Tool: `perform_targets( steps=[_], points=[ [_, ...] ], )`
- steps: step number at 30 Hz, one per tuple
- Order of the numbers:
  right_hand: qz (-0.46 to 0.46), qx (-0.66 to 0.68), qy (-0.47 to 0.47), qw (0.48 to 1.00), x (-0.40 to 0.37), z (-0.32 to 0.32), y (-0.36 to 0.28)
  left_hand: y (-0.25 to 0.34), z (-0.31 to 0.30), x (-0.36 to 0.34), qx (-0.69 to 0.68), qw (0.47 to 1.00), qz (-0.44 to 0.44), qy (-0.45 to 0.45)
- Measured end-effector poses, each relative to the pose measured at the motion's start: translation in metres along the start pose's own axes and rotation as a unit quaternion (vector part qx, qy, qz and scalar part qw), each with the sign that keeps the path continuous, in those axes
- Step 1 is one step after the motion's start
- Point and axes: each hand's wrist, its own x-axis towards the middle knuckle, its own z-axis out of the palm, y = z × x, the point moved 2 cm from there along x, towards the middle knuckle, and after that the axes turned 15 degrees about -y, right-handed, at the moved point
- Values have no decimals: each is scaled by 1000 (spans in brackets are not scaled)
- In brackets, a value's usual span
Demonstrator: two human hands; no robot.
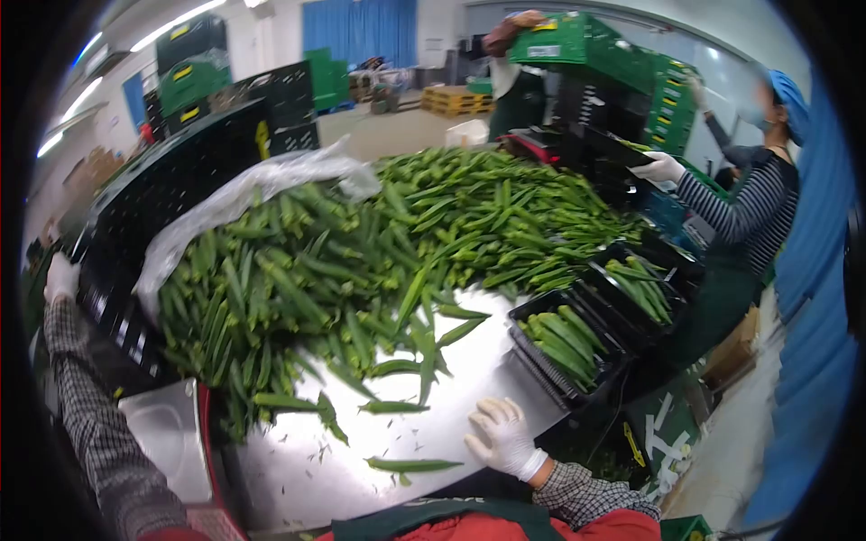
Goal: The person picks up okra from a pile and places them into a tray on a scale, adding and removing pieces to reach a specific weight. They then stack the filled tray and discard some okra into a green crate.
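Note:
A large heap of green okra (298,279) covers much of the metal table (316,478), with a few loose pods near its front edge. My gloved right hand (505,439) rests over the metal surface, palm down, fingers bent but apart, with nothing in it. My gloved left hand (62,278) is at the far left, at the outer edge of a big black crate (171,189) tilted beside the heap; its fingers are too small to make out. Clear plastic film (207,206) lies between crate and okra. Right of the heap, black trays (564,347) hold okra in rows.
A co-worker (758,198) in a striped top holds a dark tray at the right. Another person (519,81) stands behind green crates (586,45) at the back. A metal-topped scale (167,433) stands at the lower left. A blue curtain (816,298) hangs at the right.

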Motion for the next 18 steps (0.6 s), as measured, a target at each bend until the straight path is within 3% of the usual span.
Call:
perform_targets(
  steps=[1,3,5,6,9,12,13,15,16,17,18],
  points=[
    [-4,3,-2,1000,0,1,0,16,-21,-36,-29,999,0,23],
    [-17,3,13,1000,1,3,1,4,-28,-44,-39,985,69,153],
    [-12,-8,9,1000,1,3,-1,11,-53,-84,-20,975,54,217],
    [-13,-10,7,1000,2,3,-1,2,-56,-101,38,954,115,273],
    [-11,-15,1,1000,4,1,-3,-11,-63,-188,-87,932,250,247],
    [-5,-17,-6,1000,5,0,-4,8,-44,-308,-93,961,195,171],
    [-7,-12,-5,1000,5,1,-5,5,-27,-330,-153,962,181,133],
    [-9,-7,-3,1000,6,0,-4,-9,16,-357,-159,969,177,60],
    [-11,-1,-1,1000,6,-1,-4,-1,25,-371,-121,985,115,-32],
    [-13,2,-1,1000,6,-1,-4,-21,54,-371,-46,991,121,-33],
    [-14,5,-3,1000,6,-1,-3,-14,57,-380,-63,989,120,-60]
  ],
)
